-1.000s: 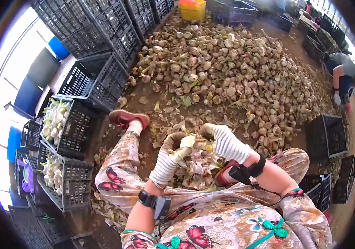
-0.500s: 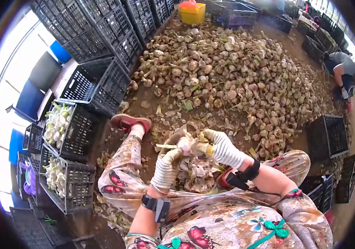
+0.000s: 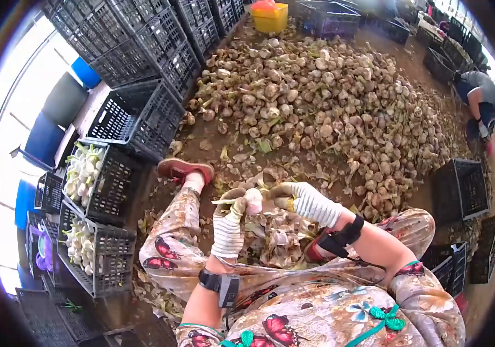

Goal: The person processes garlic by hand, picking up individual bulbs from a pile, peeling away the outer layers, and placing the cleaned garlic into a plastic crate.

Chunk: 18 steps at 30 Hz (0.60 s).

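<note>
A pale pinkish-white garlic bulb (image 3: 254, 201) with a short light-green stem is gripped by my gloved left hand (image 3: 228, 232), its stem pointing left across the fingers. Just right of the bulb, my gloved right hand (image 3: 312, 203) has its fingers pressed together, their tips close to the bulb. Whatever those fingers pinch is too small to make out. Both gloves are white-striped with dirty tan fingertips. Below the hands, between my legs, lies a heap of peeled garlic skins (image 3: 279, 237).
A large pile of unpeeled garlic (image 3: 328, 110) spreads ahead. At left stand black crates holding cleaned garlic (image 3: 82, 173), an open crate (image 3: 137, 118) and tall crate stacks. A yellow bucket (image 3: 270, 18) is at the back. Another person (image 3: 481, 98) bends at far right, beyond a crate (image 3: 461, 189).
My right hand has drawn slightly away from the bulb, which now shows cleaner and whiter. Loose outer skin around it is gone. My left hand keeps hold of it.
</note>
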### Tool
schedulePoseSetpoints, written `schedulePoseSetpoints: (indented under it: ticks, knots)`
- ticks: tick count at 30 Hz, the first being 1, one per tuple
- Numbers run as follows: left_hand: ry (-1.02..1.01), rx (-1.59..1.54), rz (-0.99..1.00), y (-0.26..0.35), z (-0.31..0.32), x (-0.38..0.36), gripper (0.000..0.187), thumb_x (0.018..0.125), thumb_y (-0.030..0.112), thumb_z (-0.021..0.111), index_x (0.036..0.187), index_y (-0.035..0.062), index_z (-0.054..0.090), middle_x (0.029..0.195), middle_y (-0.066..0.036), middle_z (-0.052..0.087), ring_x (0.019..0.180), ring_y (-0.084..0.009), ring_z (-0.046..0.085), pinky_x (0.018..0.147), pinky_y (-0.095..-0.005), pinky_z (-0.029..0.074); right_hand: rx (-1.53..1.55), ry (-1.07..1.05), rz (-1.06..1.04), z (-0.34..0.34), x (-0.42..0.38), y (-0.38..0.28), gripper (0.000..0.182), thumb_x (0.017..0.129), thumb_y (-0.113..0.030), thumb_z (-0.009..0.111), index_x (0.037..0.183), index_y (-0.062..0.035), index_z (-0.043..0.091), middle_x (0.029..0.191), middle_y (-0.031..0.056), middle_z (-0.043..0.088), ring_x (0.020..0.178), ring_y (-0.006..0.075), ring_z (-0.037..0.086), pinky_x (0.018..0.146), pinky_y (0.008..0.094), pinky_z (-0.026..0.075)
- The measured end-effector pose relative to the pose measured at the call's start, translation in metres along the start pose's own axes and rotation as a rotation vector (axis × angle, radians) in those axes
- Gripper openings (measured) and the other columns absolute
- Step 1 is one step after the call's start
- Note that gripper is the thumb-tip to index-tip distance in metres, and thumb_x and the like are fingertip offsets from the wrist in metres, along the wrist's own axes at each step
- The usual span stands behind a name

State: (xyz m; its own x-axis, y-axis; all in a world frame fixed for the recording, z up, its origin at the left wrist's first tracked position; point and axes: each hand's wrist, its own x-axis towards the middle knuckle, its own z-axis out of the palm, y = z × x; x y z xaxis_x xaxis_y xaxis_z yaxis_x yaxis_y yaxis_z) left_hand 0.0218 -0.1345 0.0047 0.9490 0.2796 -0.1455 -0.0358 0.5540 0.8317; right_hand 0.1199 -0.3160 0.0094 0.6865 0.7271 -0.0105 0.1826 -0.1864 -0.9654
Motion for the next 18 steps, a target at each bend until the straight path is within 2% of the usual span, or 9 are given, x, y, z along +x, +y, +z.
schedulePoseSetpoints:
  ticks: [3,4,7,8,11,14,17,18]
  knots:
    - [0.004,0.142,0.063,0.001,0.004,-0.001,0.024,0.088,0.011,0.061,0.108,-0.0009,0.058,0.110,-0.010,0.061,0.096,-0.0160,0.059,0.083,-0.0282,0.051,0.447,-0.024,0.352,0.001,-0.003,-0.042,0.034,0.088,-0.027,0.061,0.113,-0.0045,0.060,0.097,0.0063,0.066,0.087,0.0094,0.059,0.079,0.0259,0.047]
    - [0.007,0.163,0.073,0.001,0.005,-0.001,0.024,0.088,0.011,0.060,0.109,-0.0009,0.058,0.110,-0.010,0.061,0.095,-0.0163,0.059,0.082,-0.0284,0.051,0.433,0.001,0.226,0.006,-0.003,-0.035,0.034,0.089,-0.028,0.060,0.111,-0.0023,0.061,0.093,0.0050,0.066,0.083,0.0070,0.057,0.076,0.0239,0.046]
    - [-0.011,0.164,0.000,0.008,0.011,-0.006,0.025,0.087,0.011,0.061,0.109,-0.0011,0.058,0.107,-0.009,0.062,0.093,-0.0167,0.060,0.081,-0.0285,0.052,0.199,0.047,0.185,0.014,0.000,-0.032,0.033,0.089,-0.028,0.060,0.108,-0.0011,0.062,0.088,0.0038,0.065,0.080,0.0076,0.057,0.074,0.0248,0.046]
    - [-0.021,0.153,-0.039,0.011,0.013,-0.007,0.026,0.087,0.011,0.061,0.110,-0.0012,0.058,0.106,-0.009,0.063,0.093,-0.0168,0.060,0.081,-0.0285,0.052,0.237,0.037,0.188,0.014,0.000,-0.031,0.033,0.089,-0.029,0.059,0.106,-0.0002,0.062,0.084,0.0047,0.065,0.078,0.0081,0.056,0.072,0.0257,0.046]
    - [-0.035,0.123,-0.077,0.015,0.013,-0.007,0.025,0.087,0.010,0.062,0.109,-0.0012,0.059,0.104,-0.008,0.063,0.091,-0.0162,0.061,0.081,-0.0282,0.051,0.271,-0.029,0.191,0.010,0.001,-0.015,0.035,0.090,-0.031,0.059,0.106,-0.0004,0.062,0.086,0.0029,0.064,0.078,0.0073,0.054,0.071,0.0250,0.046]
    - [-0.038,0.072,0.014,-0.002,0.004,-0.001,0.022,0.087,0.009,0.061,0.107,-0.0010,0.060,0.103,-0.008,0.063,0.089,-0.0140,0.061,0.080,-0.0265,0.050,0.484,0.034,0.262,0.013,-0.002,-0.017,0.029,0.091,-0.028,0.058,0.094,-0.0001,0.063,0.080,-0.0031,0.059,0.072,0.0047,0.051,0.064,0.0223,0.043]
    - [0.022,0.272,0.044,-0.003,0.003,0.000,0.020,0.087,0.009,0.061,0.105,-0.0006,0.061,0.103,-0.008,0.063,0.089,-0.0132,0.060,0.080,-0.0266,0.049,0.486,0.085,0.273,0.011,-0.005,-0.028,0.035,0.089,-0.032,0.059,0.103,-0.0004,0.063,0.089,-0.0026,0.063,0.078,0.0067,0.053,0.070,0.0236,0.045]
    - [0.012,0.316,0.100,-0.004,0.005,0.000,0.020,0.087,0.009,0.061,0.105,-0.0005,0.061,0.103,-0.008,0.063,0.089,-0.0129,0.060,0.080,-0.0265,0.049,0.358,0.106,0.256,0.014,-0.005,-0.033,0.033,0.088,-0.032,0.060,0.097,0.0003,0.063,0.083,0.0017,0.064,0.075,0.0089,0.055,0.068,0.0258,0.045]
